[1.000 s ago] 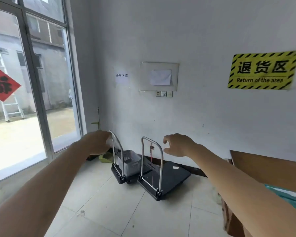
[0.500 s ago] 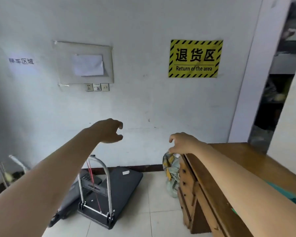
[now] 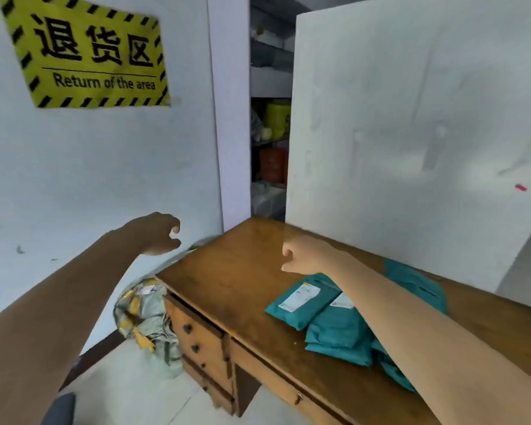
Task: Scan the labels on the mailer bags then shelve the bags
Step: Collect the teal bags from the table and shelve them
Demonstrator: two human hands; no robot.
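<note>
Several teal mailer bags (image 3: pixel 337 329) with white labels lie in a loose pile on a brown wooden desk (image 3: pixel 236 280). My right hand (image 3: pixel 304 256) hovers above the desktop just left of the pile, fingers loosely curled, holding nothing. My left hand (image 3: pixel 157 233) is held out in the air left of the desk's far corner, fingers apart and empty. My right forearm covers part of the pile. Shelves (image 3: pixel 270 139) with yellow and orange items show through a narrow gap behind the desk.
A grey and yellow sack (image 3: pixel 144 317) of parcels sits on the tiled floor against the desk's left end. A yellow "Return of the area" sign (image 3: pixel 89 56) hangs on the white wall. A white partition (image 3: pixel 411 133) stands behind the desk.
My view has swung right: the window and trolleys have left the frame, and the desk with the teal bags has come into view. Both hands stay raised and empty.
</note>
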